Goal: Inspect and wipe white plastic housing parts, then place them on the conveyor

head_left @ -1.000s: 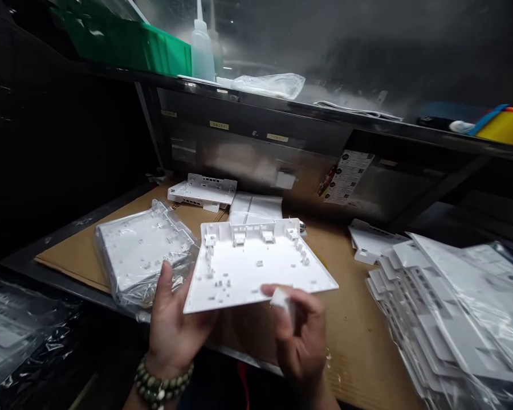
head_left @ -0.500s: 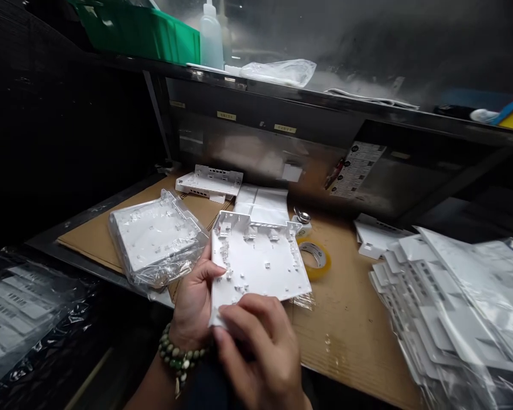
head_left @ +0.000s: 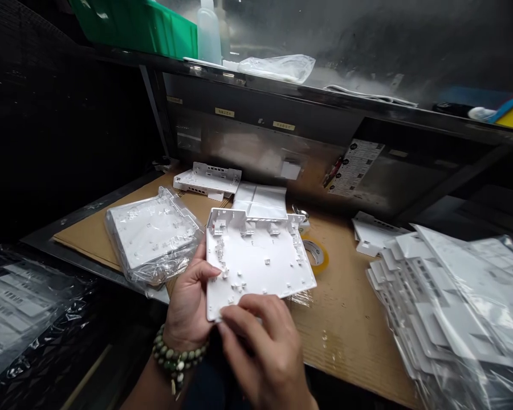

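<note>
We hold a white plastic panel (head_left: 259, 263) in both hands just above the near edge of the surface (head_left: 350, 324), its inner face up, showing small clips and ribs, with a raised wall along its far edge. Our left hand (head_left: 188, 310) takes the panel's left edge, thumb lying on top and the other fingers under it, so this grip is pinching the panel. A bracelet of green beads (head_left: 173, 359) sits on that wrist. Our right hand (head_left: 260, 353) is at the panel's near left corner, fingertips pressed onto the top face at the edge; its grip looks closed on the panel, though the thumb is hidden beneath.

A sheet of brown cardboard (head_left: 89, 236) covers the surface. Just left of the panel lies a similar part wrapped in a clear bag (head_left: 151, 239). Behind it, near the back wall, sits another bare white part (head_left: 207, 181). A roll of tape (head_left: 315, 250) lies flat, partly hidden by the panel's right edge. To the right, well apart from our hands, leans a stack of bagged white parts (head_left: 448, 307). On the shelf above stand a green bin (head_left: 141, 28) and a plastic squeeze bottle (head_left: 208, 31)
</note>
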`<state>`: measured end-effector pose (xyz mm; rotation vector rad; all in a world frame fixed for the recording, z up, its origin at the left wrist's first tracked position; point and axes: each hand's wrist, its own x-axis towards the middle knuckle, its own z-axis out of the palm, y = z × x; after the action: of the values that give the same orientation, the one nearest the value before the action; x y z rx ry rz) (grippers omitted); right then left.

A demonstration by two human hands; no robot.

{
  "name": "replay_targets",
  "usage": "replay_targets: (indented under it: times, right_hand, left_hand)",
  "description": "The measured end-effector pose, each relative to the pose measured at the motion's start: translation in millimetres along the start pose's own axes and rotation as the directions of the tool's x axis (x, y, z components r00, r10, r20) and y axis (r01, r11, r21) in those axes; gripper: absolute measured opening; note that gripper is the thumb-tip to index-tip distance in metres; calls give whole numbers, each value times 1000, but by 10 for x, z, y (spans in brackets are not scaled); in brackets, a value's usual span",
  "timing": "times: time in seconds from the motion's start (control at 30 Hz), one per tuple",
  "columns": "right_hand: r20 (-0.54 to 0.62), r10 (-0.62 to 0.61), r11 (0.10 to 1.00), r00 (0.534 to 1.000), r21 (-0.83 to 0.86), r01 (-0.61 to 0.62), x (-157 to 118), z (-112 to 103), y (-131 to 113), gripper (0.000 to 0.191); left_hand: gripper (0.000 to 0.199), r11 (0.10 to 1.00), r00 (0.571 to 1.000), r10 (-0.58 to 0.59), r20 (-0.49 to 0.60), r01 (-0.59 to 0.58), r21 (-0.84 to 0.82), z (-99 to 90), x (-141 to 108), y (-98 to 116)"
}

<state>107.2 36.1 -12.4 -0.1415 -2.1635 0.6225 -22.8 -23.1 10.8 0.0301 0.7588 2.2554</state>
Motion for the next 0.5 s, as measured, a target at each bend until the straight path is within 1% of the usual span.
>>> replay_targets:
  times: [0.07, 0.1, 0.17, 0.23, 0.27, 0.3, 0.37, 0.4, 0.43, 0.47, 0.5]
  right_hand:
    - [-11, 90, 995, 996, -52, -90, -41, -146, 179, 16]
    - [-50, 147, 986, 988, -76, -151, -63, -244, 290, 17]
    - [-174, 236, 959, 956, -117, -258, -111, -454, 507, 16]
    - [-282, 260, 938, 924, -154, -311, -158, -628, 663, 16]
    - [-294, 259, 935, 920, -163, -315, -180, -685, 710, 16]
    - [-279, 256, 937, 925, -162, -308, -201, -721, 739, 17]
    - [-209, 249, 948, 946, -146, -282, -232, -741, 762, 20]
    - [-177, 245, 952, 953, -145, -271, -242, -735, 763, 21]
    - [-164, 246, 951, 955, -149, -271, -250, -727, 761, 21]
    - [-174, 253, 948, 952, -154, -280, -256, -719, 757, 21]
    - [-196, 261, 944, 945, -151, -292, -261, -715, 749, 21]
  left_hand:
    - [98, 1000, 999, -1, -32, 2, 10, -64, 29, 86]
    - [99, 1000, 999, -11, -50, 12, 10, -105, 38, 144]
    - [98, 999, 995, -46, -86, 44, -23, -202, 43, 273]
    - [94, 994, 990, -80, -113, 72, -79, -326, 45, 392]
    - [95, 995, 992, -63, -112, 54, -81, -399, 52, 441]
    - [100, 998, 994, -36, -104, 31, -50, -479, 65, 481]
    - [113, 997, 997, 53, -63, -49, 55, -650, 111, 535]
    - [116, 994, 996, 68, -55, -63, 88, -734, 138, 551]
    - [116, 995, 997, 51, -57, -46, 90, -811, 163, 561]
    - [116, 999, 998, -2, -70, 5, 41, -876, 182, 565]
    - [114, 995, 993, -87, -85, 84, -46, -925, 192, 564]
